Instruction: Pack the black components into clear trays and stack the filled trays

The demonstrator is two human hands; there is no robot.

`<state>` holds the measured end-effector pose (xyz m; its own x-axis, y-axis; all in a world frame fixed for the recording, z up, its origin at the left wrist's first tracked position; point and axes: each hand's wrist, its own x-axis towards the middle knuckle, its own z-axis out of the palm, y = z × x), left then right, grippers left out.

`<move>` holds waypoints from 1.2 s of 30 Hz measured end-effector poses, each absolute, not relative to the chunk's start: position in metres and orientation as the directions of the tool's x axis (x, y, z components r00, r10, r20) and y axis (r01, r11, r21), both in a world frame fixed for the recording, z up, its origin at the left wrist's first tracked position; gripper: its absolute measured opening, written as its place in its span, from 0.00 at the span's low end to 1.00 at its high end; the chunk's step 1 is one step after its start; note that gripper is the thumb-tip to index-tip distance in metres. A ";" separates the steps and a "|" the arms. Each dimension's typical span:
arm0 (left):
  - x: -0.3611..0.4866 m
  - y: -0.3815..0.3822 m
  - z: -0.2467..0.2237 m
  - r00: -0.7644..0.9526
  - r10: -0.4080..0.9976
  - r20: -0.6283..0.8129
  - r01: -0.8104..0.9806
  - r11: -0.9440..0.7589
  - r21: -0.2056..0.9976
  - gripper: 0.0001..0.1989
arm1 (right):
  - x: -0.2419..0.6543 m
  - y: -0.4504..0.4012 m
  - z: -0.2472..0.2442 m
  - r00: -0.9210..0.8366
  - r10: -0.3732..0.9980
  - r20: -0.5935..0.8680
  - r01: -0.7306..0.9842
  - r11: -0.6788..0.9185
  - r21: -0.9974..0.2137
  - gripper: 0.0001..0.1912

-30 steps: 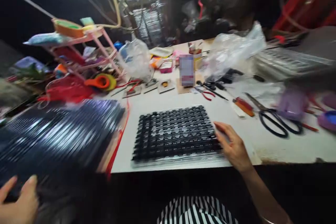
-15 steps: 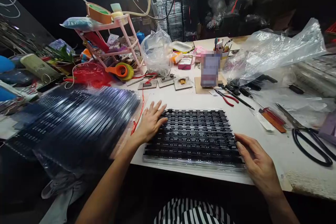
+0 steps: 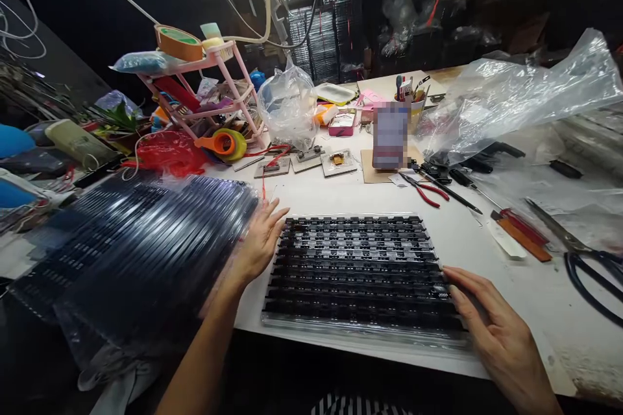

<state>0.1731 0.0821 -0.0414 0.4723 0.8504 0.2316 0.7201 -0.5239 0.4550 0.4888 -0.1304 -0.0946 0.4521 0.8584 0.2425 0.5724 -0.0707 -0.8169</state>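
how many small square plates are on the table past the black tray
3, side by side beyond the black tray: a left plate, a middle plate and a right plate bearing a gold-coloured piece. Others may be hidden.

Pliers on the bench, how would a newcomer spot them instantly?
On the white table, find the tray of black parts. Just beyond its far right corner lie the pliers. Two curved red handles set them apart from the screwdriver, which has one.

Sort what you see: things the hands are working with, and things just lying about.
In hand:
- tray of black parts, left hand and right hand at its sides
- wrapped black stack, probably

Lying about:
- red-handled pliers
- scissors
- tape roll
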 end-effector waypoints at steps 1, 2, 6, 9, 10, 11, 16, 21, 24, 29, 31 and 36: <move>0.169 0.080 -0.041 0.463 0.847 0.260 0.707 -0.530 0.469 0.21 | 0.489 -0.130 -0.095 0.451 0.859 0.243 0.573 -0.070 -0.817 0.14; 0.165 0.078 -0.042 0.469 0.841 0.270 0.699 -0.540 0.469 0.20 | 0.489 -0.130 -0.095 0.450 0.859 0.243 0.573 -0.069 -0.816 0.14; 0.165 0.071 -0.054 0.533 0.821 0.205 0.716 -0.567 0.406 0.17 | 0.487 -0.130 -0.094 0.460 0.854 0.242 0.577 -0.081 -0.813 0.14; 0.170 0.072 -0.064 0.533 0.826 0.183 0.737 -0.559 0.380 0.17 | 0.487 -0.130 -0.093 0.473 0.851 0.228 0.573 -0.101 -0.813 0.15; 0.171 0.073 -0.066 0.527 0.830 0.184 0.739 -0.554 0.383 0.18 | 0.487 -0.130 -0.092 0.475 0.851 0.224 0.571 -0.104 -0.814 0.15; 0.171 0.074 -0.066 0.519 0.834 0.187 0.739 -0.548 0.392 0.18 | 0.487 -0.130 -0.092 0.477 0.851 0.222 0.568 -0.106 -0.816 0.15; 0.168 0.073 -0.064 0.483 0.843 0.237 0.724 -0.537 0.432 0.19 | 0.486 -0.130 -0.091 0.487 0.845 0.221 0.571 -0.116 -0.813 0.15; 0.164 0.078 -0.071 0.403 0.862 0.308 0.758 -0.503 0.416 0.21 | 0.485 -0.128 -0.091 0.487 0.842 0.232 0.570 -0.105 -0.815 0.14; 0.163 0.080 -0.076 0.383 0.862 0.332 0.750 -0.500 0.433 0.24 | 0.486 -0.127 -0.092 0.469 0.843 0.262 0.567 -0.060 -0.822 0.13; 0.164 0.076 -0.073 0.349 0.868 0.354 0.734 -0.488 0.473 0.22 | 0.487 -0.125 -0.091 0.450 0.848 0.280 0.552 -0.018 -0.833 0.13; 0.165 0.073 -0.070 0.319 0.883 0.343 0.736 -0.459 0.498 0.21 | 0.487 -0.124 -0.089 0.451 0.849 0.276 0.552 -0.022 -0.833 0.13; 0.168 0.072 -0.069 0.317 0.905 0.285 0.742 -0.424 0.520 0.21 | 0.486 -0.123 -0.087 0.452 0.840 0.301 0.559 -0.004 -0.829 0.13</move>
